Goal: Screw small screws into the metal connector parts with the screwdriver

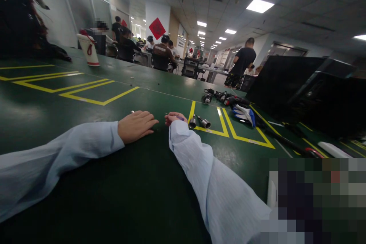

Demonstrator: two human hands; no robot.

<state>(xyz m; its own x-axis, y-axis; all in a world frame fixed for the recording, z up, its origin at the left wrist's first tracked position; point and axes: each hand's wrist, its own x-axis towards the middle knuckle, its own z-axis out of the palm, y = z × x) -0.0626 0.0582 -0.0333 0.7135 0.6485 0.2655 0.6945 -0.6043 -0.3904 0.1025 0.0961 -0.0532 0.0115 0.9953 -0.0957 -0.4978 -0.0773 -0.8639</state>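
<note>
My left hand (136, 126) rests palm down on the green table, fingers stretched to the right and slightly bent. A small metal end (133, 111) shows just beyond its far side; the palm hides whatever lies under it. Across a short gap, my right hand (172, 117) is closed around a slim purple-handled screwdriver (180, 118), whose thin shaft points left. Just right of that hand lie two metal sockets with shanks, a nearer socket (192, 122) and a second socket (205, 123).
Yellow tape (213, 132) marks boxes on the green table (160, 91). Farther right are metal tool parts (207, 98), a white-and-blue glove (244, 115) and large black cases (286, 84). A white cup (88, 50) stands far left. Several people sit beyond; one person (244, 61) stands.
</note>
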